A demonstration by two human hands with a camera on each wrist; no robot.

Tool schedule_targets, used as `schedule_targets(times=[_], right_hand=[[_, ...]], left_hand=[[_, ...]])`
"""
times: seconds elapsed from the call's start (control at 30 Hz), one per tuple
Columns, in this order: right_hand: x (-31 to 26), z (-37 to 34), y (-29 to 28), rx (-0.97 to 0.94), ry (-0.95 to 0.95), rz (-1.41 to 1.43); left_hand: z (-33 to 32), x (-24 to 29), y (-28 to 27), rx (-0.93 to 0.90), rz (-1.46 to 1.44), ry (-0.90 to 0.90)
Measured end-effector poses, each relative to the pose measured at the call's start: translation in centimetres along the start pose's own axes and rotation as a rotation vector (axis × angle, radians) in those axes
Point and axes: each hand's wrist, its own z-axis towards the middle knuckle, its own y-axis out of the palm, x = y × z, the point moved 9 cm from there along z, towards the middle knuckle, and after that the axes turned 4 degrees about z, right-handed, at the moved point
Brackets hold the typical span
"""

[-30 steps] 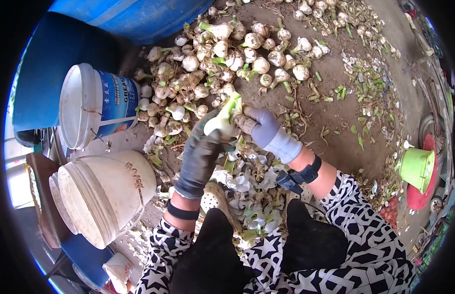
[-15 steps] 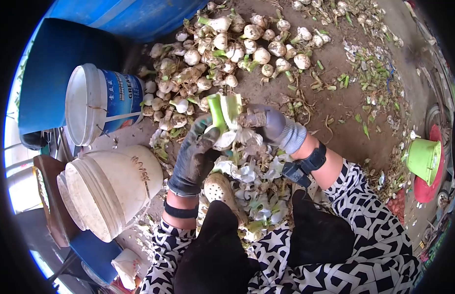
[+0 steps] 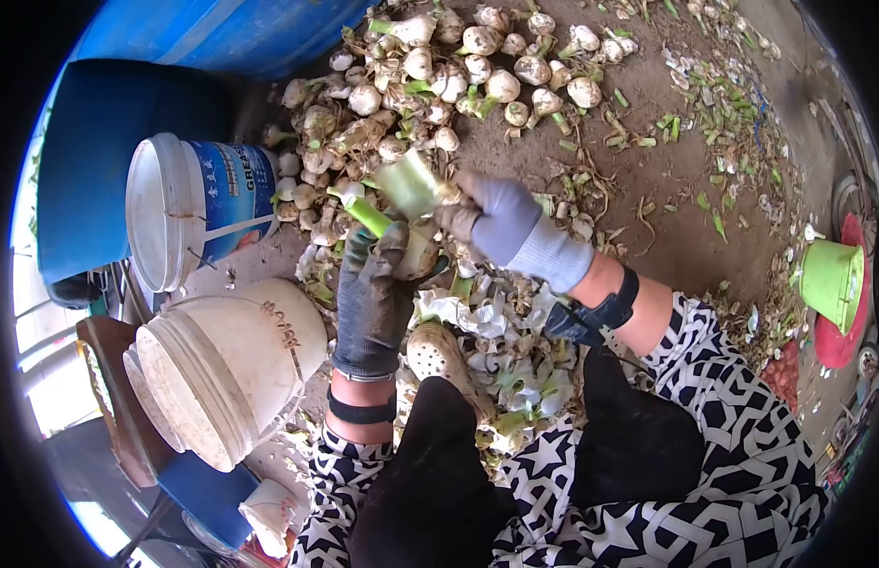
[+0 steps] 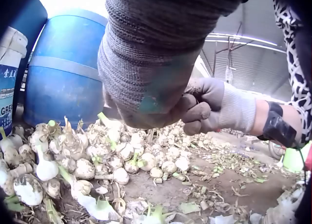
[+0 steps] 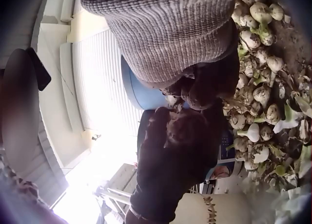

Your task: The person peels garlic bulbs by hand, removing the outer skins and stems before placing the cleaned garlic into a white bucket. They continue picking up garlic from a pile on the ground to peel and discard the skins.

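Observation:
My left hand (image 3: 375, 298), in a dark, dirt-stained glove, grips a garlic bulb (image 3: 419, 257) whose green stem points up and left. Close beside it, my right hand (image 3: 501, 222), in a grey glove with a pale cuff, pinches a blurred, pale-green strip of garlic skin (image 3: 407, 186). That strip hangs over the stem side of the bulb in the head view. In the left wrist view the left glove (image 4: 146, 73) covers most of the bulb, and the right fingers (image 4: 197, 112) are curled. Both gloves look dark in the right wrist view, where the bulb is mostly hidden.
A heap of unpeeled garlic (image 3: 501, 87) lies ahead on the dirt floor. Peeled skins (image 3: 525, 355) cover the ground between the shoes. To the left stand a cream bucket (image 3: 241, 350), a blue-labelled bucket (image 3: 233, 180) and a blue barrel (image 3: 231, 33). A green tub (image 3: 830, 284) is at right.
The skin strip has come away from the bulb and moved up and left with the right hand. The left hand keeps hold of the bulb, its stem now tilted further left.

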Motion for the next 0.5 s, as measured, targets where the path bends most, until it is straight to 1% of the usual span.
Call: schedule_targets(times=[0.03, 0.1, 0.13, 0.17, 0.2, 0.23, 0.27, 0.3, 0.33, 0.37, 0.4, 0.43, 0.5], right_hand=[[1.9, -0.1, -0.2, -0.067, 0.291, 0.115], [2.5, 0.3, -1.6, 0.103, 0.006, 0.003], [3.2, -0.2, -1.7, 0.111, 0.007, 0.006], [4.8, -0.8, -0.6, -0.018, 0.112, -0.112], [6.0, -1.5, 0.5, -0.148, 0.216, -0.231], [5.8, -2.9, 1.7, -0.291, 0.338, -0.351], [7.0, -5.0, 3.8, -0.457, 0.393, -0.315], [7.9, -7.4, 6.3, -0.658, 0.363, -0.434], [6.7, -9.7, 7.9, -0.724, 0.235, -0.322], [5.5, -12.5, 9.9, -0.964, 0.079, -0.261], [5.3, -15.5, 11.0, -1.292, 0.212, -0.403], [3.2, -16.5, 10.6, -1.371, 0.156, -0.421], [2.8, -16.5, 9.5, -1.313, 0.133, -0.424]], left_hand=[[0.1, -0.1, -0.4, -0.004, 0.007, -0.004], [0.2, 0.9, 0.0, -0.07, 0.058, 0.087], [0.4, 1.2, 0.1, -0.111, 0.034, 0.1], [0.2, 1.2, 0.0, -0.114, 0.04, 0.097], [-0.2, 1.8, 0.7, -0.126, -0.039, 0.092], [-0.3, 2.2, 1.2, -0.138, -0.118, 0.086], [-0.1, 2.4, 1.3, -0.232, -0.162, 0.113], [0.1, 2.7, 1.1, -0.233, -0.158, 0.115], [0.1, 2.9, 1.0, -0.238, -0.186, 0.111], [0.1, 3.0, 0.9, -0.242, -0.214, 0.108], [0.2, 3.1, 0.6, -0.213, -0.273, 0.085], [0.3, 3.1, 0.5, -0.211, -0.269, 0.087], [0.9, 2.0, -0.8, -0.133, -0.527, 0.005]])
